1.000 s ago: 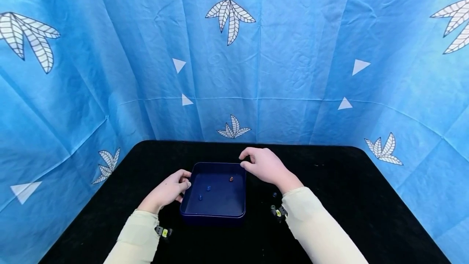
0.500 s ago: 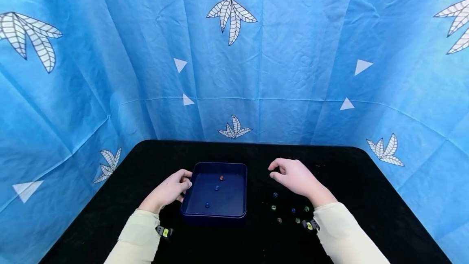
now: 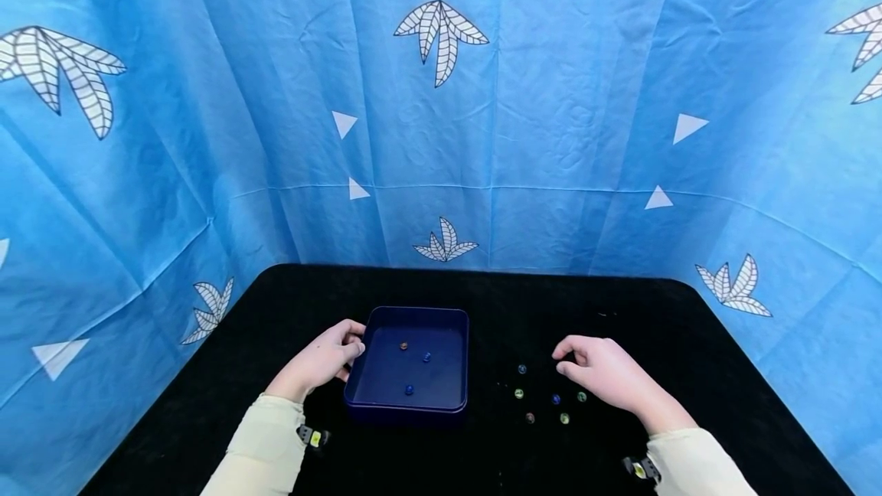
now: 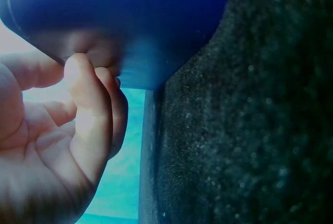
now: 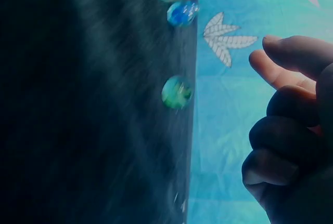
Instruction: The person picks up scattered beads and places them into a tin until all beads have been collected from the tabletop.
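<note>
My left hand [image 3: 322,358] grips the left wall of a dark blue square box [image 3: 444,383], with the thumb at the rim. In the left wrist view curled fingertips [image 4: 80,65] press on the box's outer side. Inside the box lie an orange marble [image 3: 403,346] and two blue marbles, one [image 3: 426,357] farther back and one [image 3: 409,389] near the front. My right hand [image 3: 609,373] hovers above the table, holding nothing, its thumb and index finger apart. A green marble [image 3: 582,396] lies just below it, and a blue marble [image 3: 556,399] is close by.
On the black table [image 3: 310,293], right of the box, are also a dark blue marble [image 3: 521,369], a pale green one [image 3: 519,393], a reddish one [image 3: 530,418] and a yellow-green one [image 3: 565,419]. A blue patterned curtain [image 3: 551,136] hangs behind and beside the table.
My right hand has moved from the box's right rim rightward and toward me, uncovering the marbles on the table. The marbles inside the box have rolled about. My left hand keeps its hold.
</note>
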Action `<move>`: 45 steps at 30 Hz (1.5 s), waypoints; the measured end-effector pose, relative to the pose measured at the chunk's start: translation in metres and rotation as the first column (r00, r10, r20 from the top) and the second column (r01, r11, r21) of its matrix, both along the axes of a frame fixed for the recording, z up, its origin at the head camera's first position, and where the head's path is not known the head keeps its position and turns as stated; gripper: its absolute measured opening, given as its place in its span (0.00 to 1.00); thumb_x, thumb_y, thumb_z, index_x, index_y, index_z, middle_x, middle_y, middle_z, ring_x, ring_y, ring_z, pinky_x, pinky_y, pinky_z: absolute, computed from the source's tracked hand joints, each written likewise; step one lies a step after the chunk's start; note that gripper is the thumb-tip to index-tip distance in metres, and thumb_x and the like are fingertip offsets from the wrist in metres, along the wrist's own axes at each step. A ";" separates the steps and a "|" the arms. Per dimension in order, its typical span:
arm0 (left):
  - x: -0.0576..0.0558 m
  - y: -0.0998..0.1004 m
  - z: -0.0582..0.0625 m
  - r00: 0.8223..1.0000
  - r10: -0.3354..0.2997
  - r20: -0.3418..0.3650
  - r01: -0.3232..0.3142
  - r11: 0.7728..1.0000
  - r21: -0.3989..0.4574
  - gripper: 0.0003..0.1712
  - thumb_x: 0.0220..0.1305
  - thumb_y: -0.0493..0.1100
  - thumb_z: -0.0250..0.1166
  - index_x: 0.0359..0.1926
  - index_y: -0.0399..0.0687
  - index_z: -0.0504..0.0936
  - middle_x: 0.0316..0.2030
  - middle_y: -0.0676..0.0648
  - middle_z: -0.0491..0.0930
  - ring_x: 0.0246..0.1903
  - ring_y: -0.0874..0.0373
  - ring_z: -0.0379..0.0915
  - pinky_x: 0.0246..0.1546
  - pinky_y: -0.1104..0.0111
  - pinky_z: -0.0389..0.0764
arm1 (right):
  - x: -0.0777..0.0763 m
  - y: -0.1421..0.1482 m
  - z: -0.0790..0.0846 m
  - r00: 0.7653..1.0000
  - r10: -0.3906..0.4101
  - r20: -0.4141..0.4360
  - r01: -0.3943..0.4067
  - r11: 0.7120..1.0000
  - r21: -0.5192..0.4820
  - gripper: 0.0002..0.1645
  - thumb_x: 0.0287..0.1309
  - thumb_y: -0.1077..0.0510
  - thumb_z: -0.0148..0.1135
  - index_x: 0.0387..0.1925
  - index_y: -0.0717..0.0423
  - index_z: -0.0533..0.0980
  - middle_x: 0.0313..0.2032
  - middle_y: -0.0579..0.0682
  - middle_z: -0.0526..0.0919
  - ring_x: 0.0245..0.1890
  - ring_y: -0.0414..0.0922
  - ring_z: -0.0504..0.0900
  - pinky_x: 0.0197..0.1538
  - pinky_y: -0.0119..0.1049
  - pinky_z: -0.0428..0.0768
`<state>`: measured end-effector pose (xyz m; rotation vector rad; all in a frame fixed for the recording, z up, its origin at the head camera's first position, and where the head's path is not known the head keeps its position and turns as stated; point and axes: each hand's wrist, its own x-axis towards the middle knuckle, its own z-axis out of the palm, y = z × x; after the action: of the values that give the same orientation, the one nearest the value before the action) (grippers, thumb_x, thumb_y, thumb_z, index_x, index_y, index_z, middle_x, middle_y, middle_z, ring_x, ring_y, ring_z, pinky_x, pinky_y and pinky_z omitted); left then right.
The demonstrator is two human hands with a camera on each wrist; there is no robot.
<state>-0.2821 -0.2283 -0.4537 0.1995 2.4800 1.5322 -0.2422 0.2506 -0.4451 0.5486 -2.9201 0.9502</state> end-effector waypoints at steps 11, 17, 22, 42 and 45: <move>0.000 0.001 0.000 1.000 -0.001 0.006 0.001 1.000 0.005 0.20 0.75 0.35 0.53 0.64 0.33 0.68 0.41 0.38 0.74 0.36 0.46 0.75 0.31 0.57 0.83 | 0.012 0.031 -0.009 0.995 0.024 0.099 -0.020 0.999 -0.038 0.08 0.63 0.53 0.68 0.43 0.47 0.82 0.18 0.38 0.67 0.16 0.35 0.64 0.29 0.33 0.70; 0.000 0.001 0.000 1.000 -0.007 0.008 0.007 1.000 0.016 0.21 0.75 0.34 0.53 0.65 0.33 0.68 0.41 0.38 0.73 0.36 0.46 0.74 0.31 0.57 0.83 | 0.011 0.038 -0.015 0.987 0.070 0.144 -0.062 0.996 -0.064 0.09 0.62 0.54 0.68 0.43 0.48 0.82 0.19 0.39 0.67 0.17 0.34 0.63 0.28 0.33 0.70; -0.002 -0.001 0.000 1.000 -0.010 -0.002 0.010 1.000 0.005 0.21 0.75 0.35 0.53 0.65 0.33 0.68 0.42 0.38 0.74 0.37 0.46 0.75 0.31 0.57 0.83 | 0.009 0.041 -0.022 0.976 0.099 0.194 -0.088 0.994 -0.065 0.08 0.61 0.54 0.69 0.42 0.45 0.82 0.18 0.39 0.68 0.17 0.34 0.64 0.28 0.34 0.70; 0.001 -0.001 -0.001 1.000 -0.023 -0.010 0.023 1.000 -0.003 0.21 0.74 0.34 0.53 0.64 0.31 0.67 0.41 0.36 0.73 0.37 0.45 0.75 0.31 0.57 0.83 | 0.008 0.043 -0.031 0.973 0.161 0.168 -0.158 0.987 -0.029 0.05 0.61 0.56 0.67 0.37 0.41 0.80 0.19 0.36 0.67 0.17 0.33 0.64 0.28 0.34 0.71; 0.001 -0.001 -0.001 1.000 -0.014 -0.007 0.014 1.000 -0.001 0.21 0.74 0.34 0.53 0.64 0.31 0.67 0.41 0.37 0.74 0.37 0.45 0.76 0.31 0.57 0.83 | 0.008 0.042 -0.030 0.974 0.152 0.165 -0.149 0.988 -0.028 0.04 0.62 0.55 0.67 0.37 0.41 0.80 0.19 0.37 0.68 0.17 0.34 0.65 0.28 0.34 0.71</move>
<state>-0.2809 -0.2292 -0.4547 0.2229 2.4795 1.5274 -0.2339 0.2931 -0.4752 0.7337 -3.0511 1.0846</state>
